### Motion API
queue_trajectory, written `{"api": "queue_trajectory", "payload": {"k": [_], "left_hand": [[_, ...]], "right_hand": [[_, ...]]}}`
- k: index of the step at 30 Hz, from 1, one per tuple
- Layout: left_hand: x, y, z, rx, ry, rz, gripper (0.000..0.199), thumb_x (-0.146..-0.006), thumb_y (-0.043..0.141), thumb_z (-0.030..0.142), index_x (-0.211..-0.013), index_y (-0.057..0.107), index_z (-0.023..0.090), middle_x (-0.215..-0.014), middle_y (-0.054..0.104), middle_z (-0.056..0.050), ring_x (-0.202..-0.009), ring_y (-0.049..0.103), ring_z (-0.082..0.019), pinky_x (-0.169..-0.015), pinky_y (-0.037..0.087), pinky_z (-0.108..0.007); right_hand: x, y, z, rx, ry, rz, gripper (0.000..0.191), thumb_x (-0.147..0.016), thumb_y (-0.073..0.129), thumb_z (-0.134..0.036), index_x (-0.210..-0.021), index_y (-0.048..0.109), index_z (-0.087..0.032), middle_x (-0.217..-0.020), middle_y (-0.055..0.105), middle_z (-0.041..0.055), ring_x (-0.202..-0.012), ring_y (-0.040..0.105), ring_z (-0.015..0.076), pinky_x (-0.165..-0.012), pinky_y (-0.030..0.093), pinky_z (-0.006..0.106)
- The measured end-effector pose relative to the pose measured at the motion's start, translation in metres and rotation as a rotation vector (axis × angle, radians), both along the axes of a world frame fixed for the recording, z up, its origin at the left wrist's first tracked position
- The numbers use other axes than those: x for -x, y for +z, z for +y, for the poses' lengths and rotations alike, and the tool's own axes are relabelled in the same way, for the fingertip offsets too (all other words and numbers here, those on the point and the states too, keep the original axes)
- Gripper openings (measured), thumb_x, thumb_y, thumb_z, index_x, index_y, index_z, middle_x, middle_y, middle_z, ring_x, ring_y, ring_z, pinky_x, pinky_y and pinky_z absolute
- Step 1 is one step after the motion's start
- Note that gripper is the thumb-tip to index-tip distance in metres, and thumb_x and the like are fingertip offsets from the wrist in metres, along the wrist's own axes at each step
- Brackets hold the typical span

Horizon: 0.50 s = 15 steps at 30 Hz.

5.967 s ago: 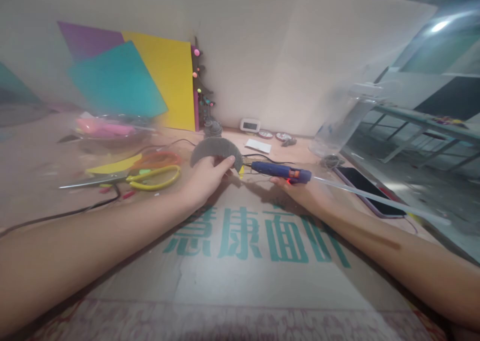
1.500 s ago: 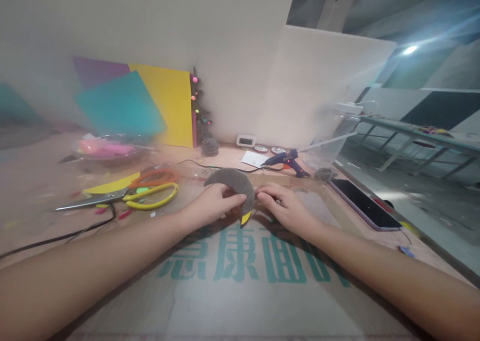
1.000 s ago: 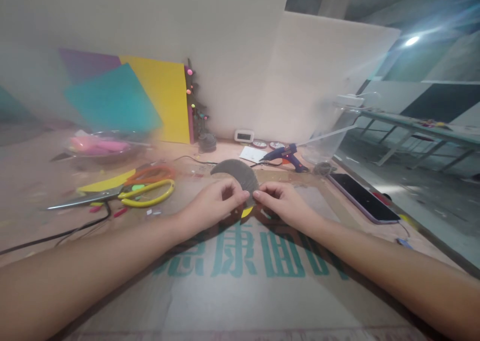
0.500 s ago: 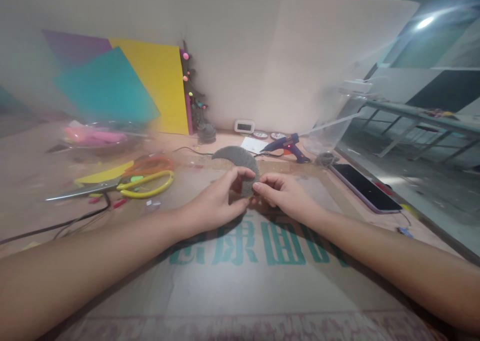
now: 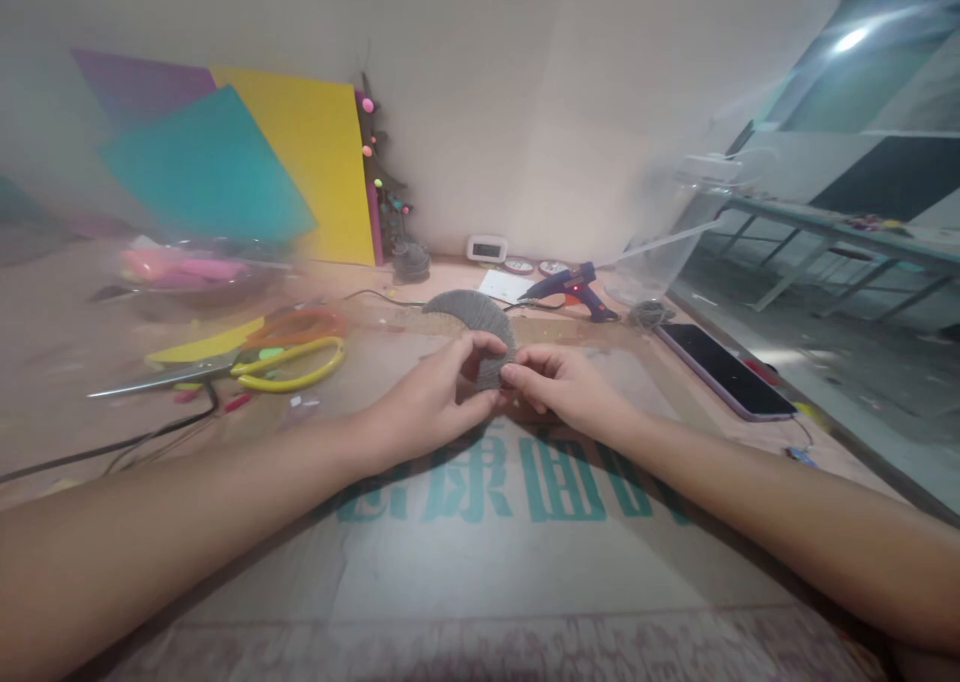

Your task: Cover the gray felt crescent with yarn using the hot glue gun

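A grey crescent [image 5: 474, 312], its surface lined like wound yarn, stands over the middle of the table. My left hand [image 5: 442, 392] grips its lower right part between thumb and fingers. At the crescent's lower right edge, my right hand [image 5: 559, 382] is closed in a pinch, with thumb and index finger against it. The fingertips of both hands nearly meet there, and they hide the crescent's lower tip. Whether my right fingers also pinch something small cannot be made out.
Scissors with yellow handles [image 5: 289, 365] and orange-handled ones [image 5: 300, 324] lie left. Behind are a glue gun [image 5: 566, 284], a small white clock [image 5: 486, 249] and coloured sheets [image 5: 307, 162]. A phone [image 5: 724, 372] lies right. Printed sheeting [image 5: 480, 572] covers the table in front.
The whole view has shifted slightly. Both hands stay at the crescent's lower right with almost the same hold; the crescent has barely turned.
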<state>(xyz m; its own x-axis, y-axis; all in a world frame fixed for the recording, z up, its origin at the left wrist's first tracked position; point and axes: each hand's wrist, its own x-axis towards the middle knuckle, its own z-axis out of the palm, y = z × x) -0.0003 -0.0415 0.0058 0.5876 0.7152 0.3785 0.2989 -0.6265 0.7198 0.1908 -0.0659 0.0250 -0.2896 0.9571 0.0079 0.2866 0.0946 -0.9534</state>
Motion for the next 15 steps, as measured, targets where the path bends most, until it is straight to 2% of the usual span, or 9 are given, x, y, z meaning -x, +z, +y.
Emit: {"api": "queue_trajectory", "payload": {"k": [4,9,15], "left_hand": [[0.0002,0.0042,-0.0018,0.044,-0.004,0.034,0.047,-0.081,0.064,0.037,-0.122,0.046,0.022,-0.108,0.06,-0.005,-0.089,0.06,-0.018,-0.078,0.048,-0.031],[0.0,0.0082,-0.0036,0.065,-0.021,0.016,0.042,-0.084,0.059,0.035,-0.121,0.046,0.022,-0.109,0.062,-0.006,-0.087,0.061,-0.018,-0.076,0.049,-0.032],[0.0006,0.0054,-0.0026,0.072,-0.015,-0.028,0.04,-0.085,0.06,0.035,-0.121,0.048,0.022,-0.106,0.062,-0.006,-0.09,0.061,-0.019,-0.079,0.05,-0.033]], "right_hand": [[-0.0005,-0.0019,0.0004,0.008,-0.016,0.04,0.037,-0.081,0.061,-0.049,-0.063,0.051,-0.019,-0.045,0.043,-0.0076,-0.041,0.036,0.0062,-0.04,0.028,0.02],[-0.0001,-0.0025,0.0002,0.002,-0.012,0.043,0.038,-0.08,0.062,-0.051,-0.063,0.052,-0.019,-0.045,0.043,-0.0075,-0.041,0.035,0.0059,-0.04,0.027,0.02],[-0.0025,-0.0027,0.0008,-0.028,-0.028,0.04,0.039,-0.08,0.062,-0.054,-0.066,0.054,-0.018,-0.046,0.042,-0.008,-0.041,0.035,0.0059,-0.04,0.028,0.02]]}}
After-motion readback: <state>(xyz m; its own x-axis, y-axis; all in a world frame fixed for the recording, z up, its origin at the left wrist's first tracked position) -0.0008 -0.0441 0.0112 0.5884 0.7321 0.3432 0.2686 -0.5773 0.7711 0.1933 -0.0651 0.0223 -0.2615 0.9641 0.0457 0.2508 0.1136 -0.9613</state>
